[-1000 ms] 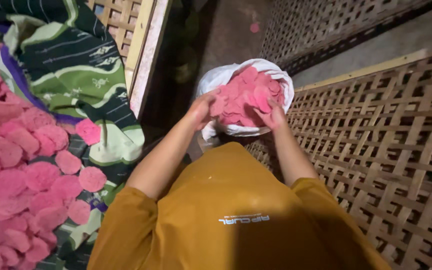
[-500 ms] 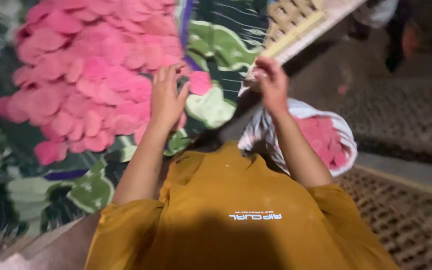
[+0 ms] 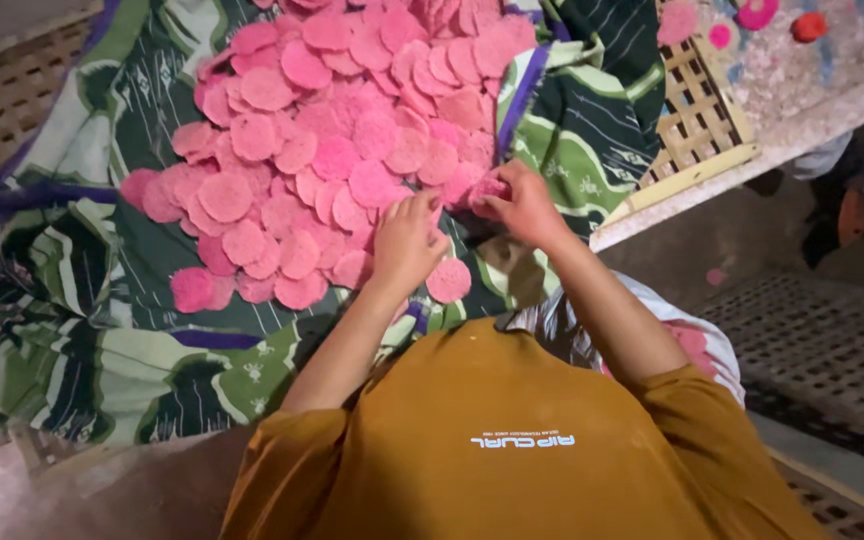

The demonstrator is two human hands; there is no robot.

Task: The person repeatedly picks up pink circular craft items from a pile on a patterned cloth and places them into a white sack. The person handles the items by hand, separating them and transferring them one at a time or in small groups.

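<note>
I see pink discs [image 3: 352, 130] centre frame: matt, grainy, rough-edged. Green patterned cloth [image 3: 102, 300] beneath: soft, creased. Wooden lattice [image 3: 697, 110] upper right: pale, dry. Mustard shirt [image 3: 512, 440]: matt cotton.

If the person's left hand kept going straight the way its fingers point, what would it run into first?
Most likely the pink discs heaped on the green patterned cloth: the left hand points up into that pile and its fingertips already seem to touch the edge, though depth is hard to judge.

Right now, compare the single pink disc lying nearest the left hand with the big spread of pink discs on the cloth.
The single pink disc lies alone on the green patterned cloth, beside the left hand; the big spread overlaps in layers. The single disc shows its whole round outline; discs in the spread partly cover each other. Both are pink, flat and round.
</note>
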